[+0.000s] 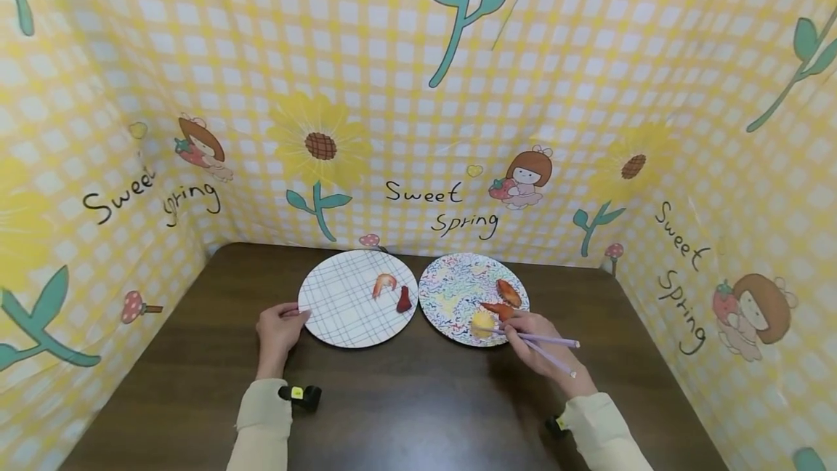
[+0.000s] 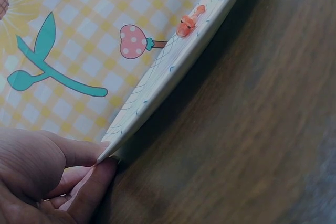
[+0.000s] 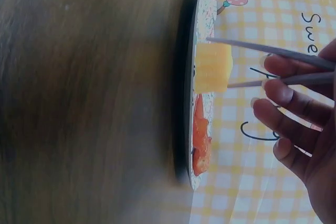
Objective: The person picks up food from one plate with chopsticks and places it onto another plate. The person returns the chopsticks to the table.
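My left hand (image 1: 277,329) pinches the left rim of a white plate (image 1: 346,315) with blue grid lines; thumb above, fingers below in the left wrist view. A shrimp (image 1: 383,284) and a dark red piece of food (image 1: 404,300) lie on this plate. My right hand (image 1: 532,336) holds a pair of lilac chopsticks (image 1: 552,341) over a plate with colourful speckles (image 1: 451,289). Between the chopstick tips is a yellow ridged block, like a piece of corn (image 3: 212,69), at the plate's near side. An orange-red piece (image 1: 498,309) and a glossy brown piece (image 1: 508,293) lie behind it.
Both plates stand side by side, rims close together, on a dark brown wooden table (image 1: 392,398). Yellow-and-white checked cloth (image 1: 379,166) with printed flowers and lettering rises behind the table and along both sides.
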Tool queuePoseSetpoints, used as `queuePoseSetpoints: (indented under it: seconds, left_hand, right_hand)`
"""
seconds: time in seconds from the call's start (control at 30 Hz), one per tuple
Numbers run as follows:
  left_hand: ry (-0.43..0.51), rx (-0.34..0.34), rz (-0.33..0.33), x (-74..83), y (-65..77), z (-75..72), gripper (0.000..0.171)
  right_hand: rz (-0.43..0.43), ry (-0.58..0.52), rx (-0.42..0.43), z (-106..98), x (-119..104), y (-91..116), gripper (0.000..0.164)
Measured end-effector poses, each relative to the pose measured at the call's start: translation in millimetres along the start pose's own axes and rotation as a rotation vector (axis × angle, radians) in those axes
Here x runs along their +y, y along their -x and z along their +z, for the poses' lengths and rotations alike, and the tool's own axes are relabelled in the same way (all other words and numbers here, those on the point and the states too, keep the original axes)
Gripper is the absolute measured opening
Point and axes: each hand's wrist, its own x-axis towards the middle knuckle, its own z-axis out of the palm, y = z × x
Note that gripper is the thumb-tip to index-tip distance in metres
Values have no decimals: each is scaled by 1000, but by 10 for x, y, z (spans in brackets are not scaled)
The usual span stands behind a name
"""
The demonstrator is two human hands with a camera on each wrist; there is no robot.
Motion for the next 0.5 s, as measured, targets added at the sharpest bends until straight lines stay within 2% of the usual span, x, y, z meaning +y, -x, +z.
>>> queuePoseSetpoints:
  seconds: [0.2,0.43,0.5]
  left_hand:
    - [-4,1,14,-3,-12,8,37]
    - [-6,0,11,-16,-7,16,37]
    - [-6,-1,10,-19,0,19,37]
  right_hand:
    - [81,72,-12,0,-63,-26,34]
    - [68,121,-30,-18,-165,-47,19]
    - [91,128,-31,-21,-193,-53,19]
